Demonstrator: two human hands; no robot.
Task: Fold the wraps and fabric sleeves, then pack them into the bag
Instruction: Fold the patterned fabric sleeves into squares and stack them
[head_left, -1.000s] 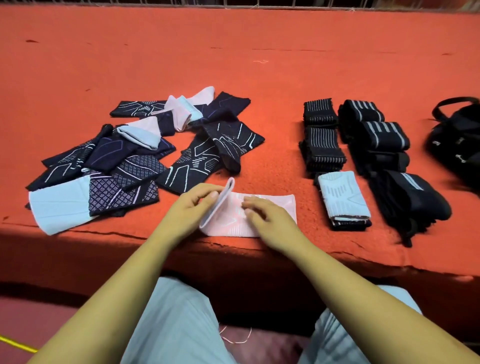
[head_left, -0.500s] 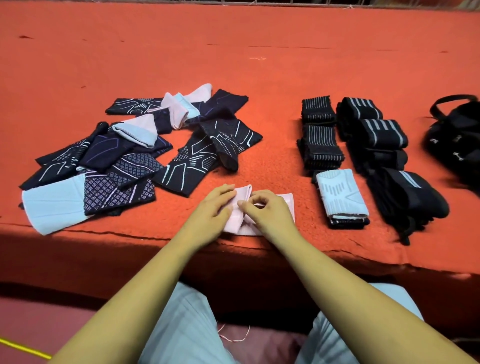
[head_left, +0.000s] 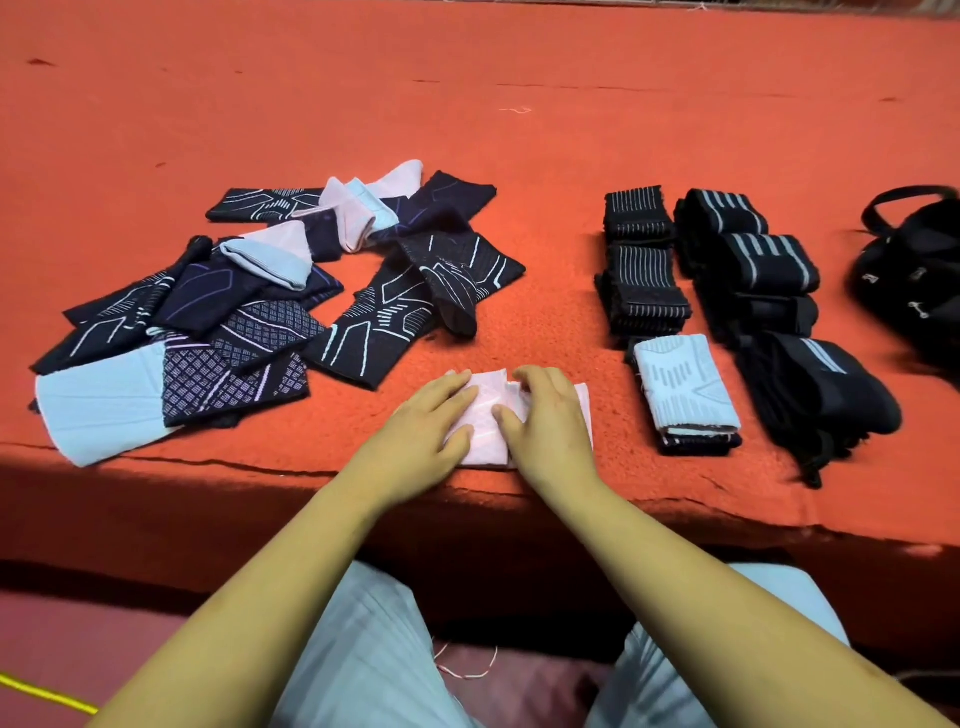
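Note:
A pale pink fabric sleeve (head_left: 488, 421) lies folded near the front edge of the orange table (head_left: 519, 156). My left hand (head_left: 421, 426) rests flat on its left part, fingers straight. My right hand (head_left: 550, 421) presses on its right part with fingers spread over the fold. To the left lies a loose heap of dark patterned, pink and light blue sleeves (head_left: 249, 312). On the right, a folded white sleeve (head_left: 685, 384) sits on a dark one. Behind it stand folded black striped wraps (head_left: 644, 270) and rolled black wraps (head_left: 758, 265). The black bag (head_left: 919, 270) sits at the far right edge.
The table's front edge (head_left: 260, 467) runs just below my hands, with a dark drop beneath it. My knees in light trousers (head_left: 374, 654) are under the edge. The far half of the orange surface holds only a scrap of thread (head_left: 514, 110).
The pink sleeve's left end was lifted and folded over to the right. Both hands now lie flat on the folded piece instead of pinching it.

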